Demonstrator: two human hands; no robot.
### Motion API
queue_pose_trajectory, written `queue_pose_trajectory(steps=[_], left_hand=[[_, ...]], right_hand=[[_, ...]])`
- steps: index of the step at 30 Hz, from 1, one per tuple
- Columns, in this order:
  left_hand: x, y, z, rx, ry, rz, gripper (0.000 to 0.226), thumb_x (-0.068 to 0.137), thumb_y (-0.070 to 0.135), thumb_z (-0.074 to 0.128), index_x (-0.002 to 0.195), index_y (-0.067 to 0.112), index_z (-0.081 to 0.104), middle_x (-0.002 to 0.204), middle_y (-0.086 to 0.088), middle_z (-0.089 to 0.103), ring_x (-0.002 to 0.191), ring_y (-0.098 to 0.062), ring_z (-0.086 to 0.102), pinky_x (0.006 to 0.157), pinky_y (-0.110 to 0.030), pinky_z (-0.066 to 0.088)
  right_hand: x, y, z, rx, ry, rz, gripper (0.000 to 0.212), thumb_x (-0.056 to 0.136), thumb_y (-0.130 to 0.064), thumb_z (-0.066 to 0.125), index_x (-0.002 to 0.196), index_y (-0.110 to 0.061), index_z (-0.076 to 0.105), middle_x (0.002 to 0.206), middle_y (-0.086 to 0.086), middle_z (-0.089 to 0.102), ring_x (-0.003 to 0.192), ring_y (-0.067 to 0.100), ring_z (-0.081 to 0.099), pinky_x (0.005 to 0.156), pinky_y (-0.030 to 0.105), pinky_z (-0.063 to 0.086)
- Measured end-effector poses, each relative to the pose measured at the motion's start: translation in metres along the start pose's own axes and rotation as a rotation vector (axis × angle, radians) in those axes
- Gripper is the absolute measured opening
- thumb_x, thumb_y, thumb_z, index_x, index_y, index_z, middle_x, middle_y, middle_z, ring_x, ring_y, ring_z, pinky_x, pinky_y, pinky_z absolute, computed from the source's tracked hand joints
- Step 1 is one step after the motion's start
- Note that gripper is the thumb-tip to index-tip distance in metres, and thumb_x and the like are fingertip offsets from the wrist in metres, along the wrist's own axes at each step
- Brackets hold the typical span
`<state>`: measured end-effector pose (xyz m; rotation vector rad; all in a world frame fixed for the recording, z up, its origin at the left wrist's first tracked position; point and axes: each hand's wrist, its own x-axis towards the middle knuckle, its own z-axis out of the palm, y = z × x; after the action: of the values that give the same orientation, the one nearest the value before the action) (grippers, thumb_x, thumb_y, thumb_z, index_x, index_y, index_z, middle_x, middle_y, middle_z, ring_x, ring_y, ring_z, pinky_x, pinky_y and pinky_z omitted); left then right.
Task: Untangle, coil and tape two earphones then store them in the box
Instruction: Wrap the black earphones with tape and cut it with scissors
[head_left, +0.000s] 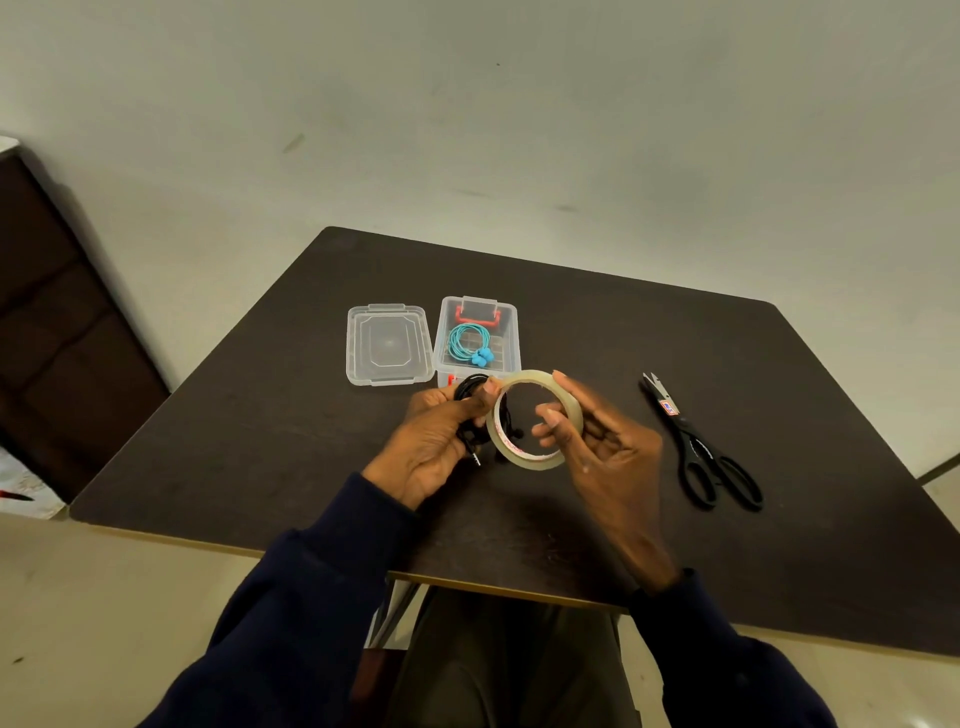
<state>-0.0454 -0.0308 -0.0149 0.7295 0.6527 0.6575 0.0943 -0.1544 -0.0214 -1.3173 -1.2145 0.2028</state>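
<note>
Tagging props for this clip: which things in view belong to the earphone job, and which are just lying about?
Job: black earphones in left hand; tape roll in right hand; turquoise earphones coiled in the box; lid; scissors, probably for the tape.
Lying about: dark cabinet at left; red-tipped item at the left edge.

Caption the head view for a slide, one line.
Left hand grips coiled black earphones, right hand holds tape roll; teal earphones lie in the open box.
</note>
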Motion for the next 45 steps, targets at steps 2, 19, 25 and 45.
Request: queue_pose_trajectory(steps=[2,19,25,45], left_hand=[[0.000,0.000,0.001,-0.015,-0.008,-0.018,0.039,0.073,0.016,0.076,0.107,-0.002,0.070,0.071,-0.006,0.064,0.062,-0.012,0.058,0.067,-0.033,0.059],[0.003,0.001,-0.001,0.142,-0.057,0.198,0.037,0.072,0.017,0.080,0.106,0.002,0.075,0.108,-0.018,0.075,0.098,-0.026,0.071,0.096,-0.039,0.056],[0.001,-0.007,0.001,0.377,-0.019,0.333,0.017,0.079,0.015,0.079,0.095,0.009,0.077,0.097,-0.017,0.076,0.085,-0.026,0.072,0.078,-0.034,0.060],[-0.001,-0.004,0.002,0.055,-0.028,0.022,0.028,0.072,0.016,0.077,0.097,0.002,0.075,0.072,-0.007,0.060,0.056,-0.008,0.056,0.077,-0.038,0.056]], right_hand=[[-0.001,0.001,0.000,0.012,0.004,0.005,0.045,0.091,-0.006,0.072,0.134,-0.005,0.061,0.104,0.003,0.077,0.085,0.018,0.077,0.077,0.029,0.063],[0.007,-0.003,-0.007,0.073,-0.042,0.092,0.030,0.093,-0.018,0.066,0.122,-0.013,0.071,0.094,0.005,0.077,0.071,0.023,0.074,0.063,0.029,0.060],[0.014,-0.003,-0.002,0.063,-0.063,0.094,0.028,0.090,-0.015,0.072,0.117,-0.009,0.074,0.089,0.004,0.079,0.068,0.019,0.075,0.063,0.025,0.059],[0.003,-0.006,-0.004,0.034,0.058,-0.033,0.033,0.090,-0.007,0.073,0.122,-0.005,0.070,0.097,0.003,0.078,0.080,0.020,0.077,0.071,0.030,0.063]])
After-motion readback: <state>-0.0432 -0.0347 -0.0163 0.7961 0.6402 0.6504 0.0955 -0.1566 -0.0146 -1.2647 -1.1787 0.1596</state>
